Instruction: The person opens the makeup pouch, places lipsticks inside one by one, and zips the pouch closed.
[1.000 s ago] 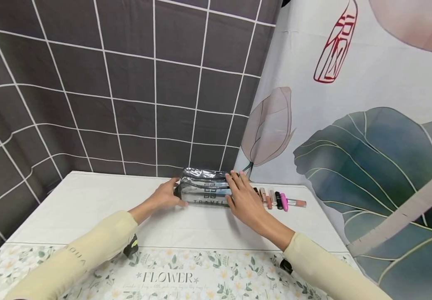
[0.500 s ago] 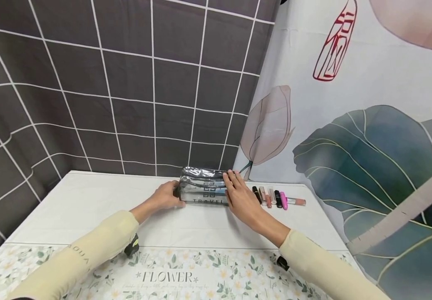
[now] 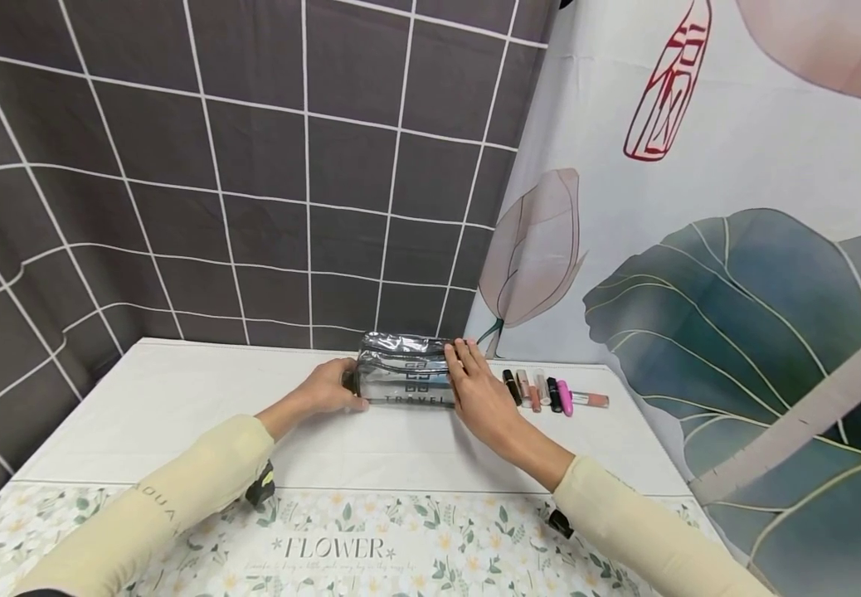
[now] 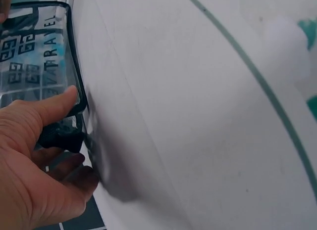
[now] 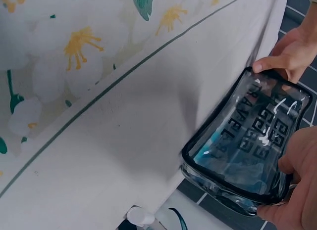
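A clear zip pouch [image 3: 389, 388] with black trim and the word TRAVEL stands at the back of the white table. My left hand [image 3: 326, 388] holds its left end; in the left wrist view, the thumb [image 4: 62, 102] presses the front edge and the fingers curl behind a black end piece [image 4: 62, 136]. At the upper right corner, my right hand [image 3: 481, 400] lies over the top. The right wrist view shows this hand [image 5: 299, 185] gripping the corner between thumb and fingers. Something bluish [image 5: 210, 146] shows through the plastic. Whether the zip is open cannot be seen.
Right of the pouch lie several lipstick and lip gloss tubes, among them a black one [image 3: 511, 387], a bright pink one [image 3: 565, 398] and a lip gloss [image 3: 591, 400] lying crosswise. A floral cloth [image 3: 371, 531] covers the table's front. Dark checked fabric [image 3: 266, 232] hangs behind.
My right hand has shifted slightly left along the pouch, and its thumb has gone from sight in the head view. The black lipstick shows more fully. The pouch has hardly moved.
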Demonstrator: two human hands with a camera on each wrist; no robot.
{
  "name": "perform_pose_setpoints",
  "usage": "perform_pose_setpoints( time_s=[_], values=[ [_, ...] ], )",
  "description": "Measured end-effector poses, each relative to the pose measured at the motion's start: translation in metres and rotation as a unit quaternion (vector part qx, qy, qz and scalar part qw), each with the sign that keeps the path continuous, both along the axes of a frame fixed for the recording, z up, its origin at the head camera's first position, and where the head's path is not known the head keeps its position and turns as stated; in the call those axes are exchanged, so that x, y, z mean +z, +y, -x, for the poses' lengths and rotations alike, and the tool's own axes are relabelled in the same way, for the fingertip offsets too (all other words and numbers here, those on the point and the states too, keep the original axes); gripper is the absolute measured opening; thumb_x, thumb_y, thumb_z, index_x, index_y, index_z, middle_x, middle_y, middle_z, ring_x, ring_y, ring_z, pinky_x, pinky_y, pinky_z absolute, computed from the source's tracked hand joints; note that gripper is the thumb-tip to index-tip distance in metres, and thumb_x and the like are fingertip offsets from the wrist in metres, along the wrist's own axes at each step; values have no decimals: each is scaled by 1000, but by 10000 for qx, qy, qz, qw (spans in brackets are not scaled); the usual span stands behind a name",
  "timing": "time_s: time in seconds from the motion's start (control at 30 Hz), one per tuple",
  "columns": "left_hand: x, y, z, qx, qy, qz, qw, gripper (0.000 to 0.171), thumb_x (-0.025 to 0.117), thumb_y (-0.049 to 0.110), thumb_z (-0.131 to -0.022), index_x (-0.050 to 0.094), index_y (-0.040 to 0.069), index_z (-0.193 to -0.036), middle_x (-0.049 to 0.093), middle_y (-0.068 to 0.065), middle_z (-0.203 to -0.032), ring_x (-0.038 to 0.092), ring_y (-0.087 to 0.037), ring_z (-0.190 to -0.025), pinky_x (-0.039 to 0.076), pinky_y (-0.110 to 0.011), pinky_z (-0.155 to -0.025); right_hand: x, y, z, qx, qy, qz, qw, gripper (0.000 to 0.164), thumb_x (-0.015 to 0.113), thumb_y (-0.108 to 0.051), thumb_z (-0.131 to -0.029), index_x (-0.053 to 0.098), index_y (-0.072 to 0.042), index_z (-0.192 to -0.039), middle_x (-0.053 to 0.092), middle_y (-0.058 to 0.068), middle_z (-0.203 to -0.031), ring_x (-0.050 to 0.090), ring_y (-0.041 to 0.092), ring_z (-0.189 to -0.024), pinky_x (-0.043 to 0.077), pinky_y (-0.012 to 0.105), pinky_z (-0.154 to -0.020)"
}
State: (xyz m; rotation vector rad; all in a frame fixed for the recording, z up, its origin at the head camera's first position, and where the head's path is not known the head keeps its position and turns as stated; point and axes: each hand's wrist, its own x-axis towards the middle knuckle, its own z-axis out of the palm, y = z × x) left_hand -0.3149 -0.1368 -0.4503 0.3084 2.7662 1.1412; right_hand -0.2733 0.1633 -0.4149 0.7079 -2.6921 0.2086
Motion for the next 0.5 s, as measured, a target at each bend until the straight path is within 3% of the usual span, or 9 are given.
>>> perform_pose_setpoints(
  time_s=[0.27,0.5],
  values=[
    [-1,-4,0,-148,144,-249,9995,81,94,16,-83,59,-14,-149,67,-35,-146,62,-54,-141,44,-68,-126,-2,1,-2,22,147,112,9998,54,56,-18,-119,47,4,-169,44,29,-176,41,46,-167,61,51,-110],
    [-3,-12,3,-538,44,-933,9942,72,91,14,-89,57,-13,-147,63,-35,-152,55,-57,-151,39,-68,-130,-1,5,1,161,-149,503,9985,56,55,-16,-119,44,6,-170,40,32,-176,37,49,-168,46,58,-127]
  ],
)
